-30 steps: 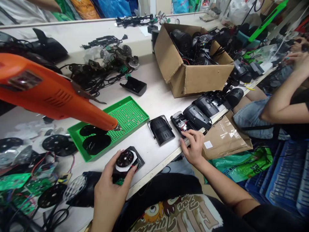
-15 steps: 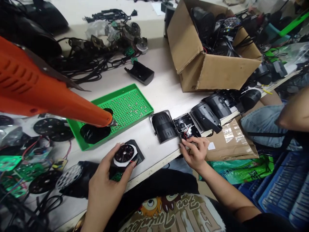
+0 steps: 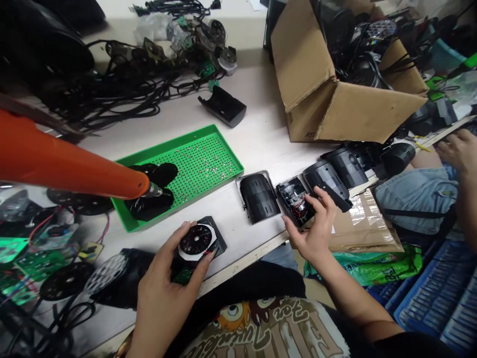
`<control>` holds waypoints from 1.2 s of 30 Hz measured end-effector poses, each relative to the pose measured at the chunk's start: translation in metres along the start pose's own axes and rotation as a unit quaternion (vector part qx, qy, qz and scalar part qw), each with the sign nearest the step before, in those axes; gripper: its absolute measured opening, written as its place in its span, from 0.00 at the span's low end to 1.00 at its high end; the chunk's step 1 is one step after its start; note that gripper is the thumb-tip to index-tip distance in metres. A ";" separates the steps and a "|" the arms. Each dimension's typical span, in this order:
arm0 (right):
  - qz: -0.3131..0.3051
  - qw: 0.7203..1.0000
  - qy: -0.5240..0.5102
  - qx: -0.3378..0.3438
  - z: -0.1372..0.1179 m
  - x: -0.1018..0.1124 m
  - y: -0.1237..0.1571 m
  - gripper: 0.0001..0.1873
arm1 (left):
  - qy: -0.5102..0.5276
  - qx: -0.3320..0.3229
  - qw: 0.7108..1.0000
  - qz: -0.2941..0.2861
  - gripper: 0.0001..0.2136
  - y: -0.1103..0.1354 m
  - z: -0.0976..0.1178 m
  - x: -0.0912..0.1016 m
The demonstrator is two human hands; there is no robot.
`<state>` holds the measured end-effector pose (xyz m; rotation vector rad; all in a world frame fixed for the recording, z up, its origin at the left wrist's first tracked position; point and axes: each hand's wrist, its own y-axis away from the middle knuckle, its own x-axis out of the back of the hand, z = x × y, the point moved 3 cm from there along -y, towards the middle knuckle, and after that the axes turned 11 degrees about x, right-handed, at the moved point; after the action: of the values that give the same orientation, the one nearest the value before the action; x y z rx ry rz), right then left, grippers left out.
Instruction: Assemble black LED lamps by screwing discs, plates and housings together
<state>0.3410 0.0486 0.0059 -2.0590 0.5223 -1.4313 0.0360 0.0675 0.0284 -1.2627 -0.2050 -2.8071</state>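
My left hand (image 3: pixel 175 268) grips a round black disc with a white octagonal rim (image 3: pixel 196 239), fingers on its far side and thumb on its near side. The disc sits against a dark square housing (image 3: pixel 218 233) near the table edge. My right hand (image 3: pixel 313 226) has its thumb and fingers spread at an opened black lamp housing (image 3: pixel 294 199) with red wires inside; the fingertips overlap it, and firm contact is unclear. Left of that stands a closed black lamp housing (image 3: pixel 260 197) with a metal bracket.
An orange power screwdriver (image 3: pixel 74 159) juts in over a green perforated tray (image 3: pixel 201 166) holding screws and black discs. A cardboard box (image 3: pixel 372 112) of parts stands behind more housings (image 3: pixel 326 179). Circuit boards and cables crowd the left. Another person's hand (image 3: pixel 458 149) is at far right.
My right hand has gone from pinched fingers at the opened housing's near edge to spread fingers over its right side. The screwdriver has shifted left in view. My left hand keeps its grip.
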 end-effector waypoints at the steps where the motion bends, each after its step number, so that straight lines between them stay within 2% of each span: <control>1: -0.018 1.000 0.017 0.002 0.000 -0.001 -0.004 0.36 | 0.001 0.000 1.000 0.002 0.28 0.000 0.000 0.000; 3: -0.048 0.998 0.038 0.002 0.002 -0.004 -0.009 0.37 | 0.007 -0.003 1.000 0.004 0.29 0.000 -0.001 -0.001; 5: -0.061 0.997 0.040 -0.003 0.003 -0.008 -0.011 0.34 | 0.015 -0.007 1.000 0.002 0.29 0.000 -0.003 -0.001; 14: -0.031 0.999 0.001 -0.011 0.005 -0.011 -0.005 0.25 | 0.030 -0.015 0.999 0.000 0.28 0.001 -0.002 0.000; 20: -0.017 0.999 -0.045 -0.018 0.002 -0.011 -0.002 0.27 | 0.032 -0.024 0.999 0.005 0.27 0.001 -0.004 -0.001; 29: 0.051 0.998 -0.016 0.022 -0.004 -0.013 0.006 0.30 | 0.034 -0.031 0.999 0.006 0.27 -0.001 -0.004 -0.002; 36: 0.072 0.996 -0.009 0.047 -0.004 -0.014 0.013 0.34 | 0.033 -0.028 0.999 0.008 0.28 0.001 -0.004 -0.001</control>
<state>0.3320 0.0462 -0.0115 -1.9180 0.5727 -1.3263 0.0333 0.0656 0.0253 -1.1734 -0.1129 -2.8540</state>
